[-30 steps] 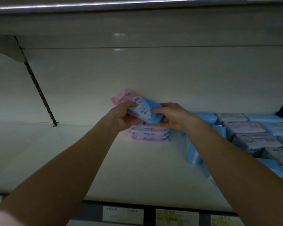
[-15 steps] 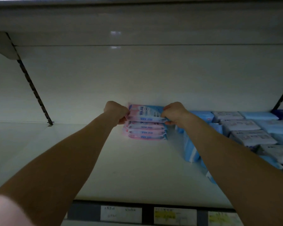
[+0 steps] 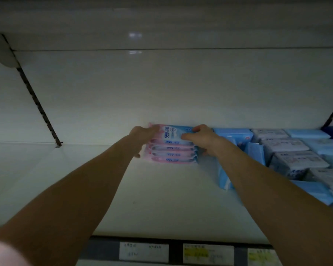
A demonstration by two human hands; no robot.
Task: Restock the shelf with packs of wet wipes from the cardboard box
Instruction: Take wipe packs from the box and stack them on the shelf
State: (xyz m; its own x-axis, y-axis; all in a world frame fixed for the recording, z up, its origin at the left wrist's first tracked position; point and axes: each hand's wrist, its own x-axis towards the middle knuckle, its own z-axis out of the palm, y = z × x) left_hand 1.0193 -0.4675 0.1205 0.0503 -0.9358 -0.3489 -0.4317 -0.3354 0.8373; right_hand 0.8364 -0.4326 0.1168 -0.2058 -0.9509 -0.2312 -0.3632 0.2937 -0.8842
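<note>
Frame centre: left hand [image 3: 142, 136] and right hand [image 3: 203, 137] grip ends of top pack [image 3: 173, 132] on pink-blue stack [image 3: 172, 154], 4 high, at back of white shelf [image 3: 161, 198]. Right of it: blue packs [image 3: 233, 134]. Bottom edge: price labels [image 3: 143, 253].

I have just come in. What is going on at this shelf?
A person is restocking a shelf. The left hand and the right hand grip the two ends of a stack of wet wipe packs at the back of the shelf, with fingers over the top pack. Blue and white packs already fill the right side. The cardboard box is not in view.
</note>
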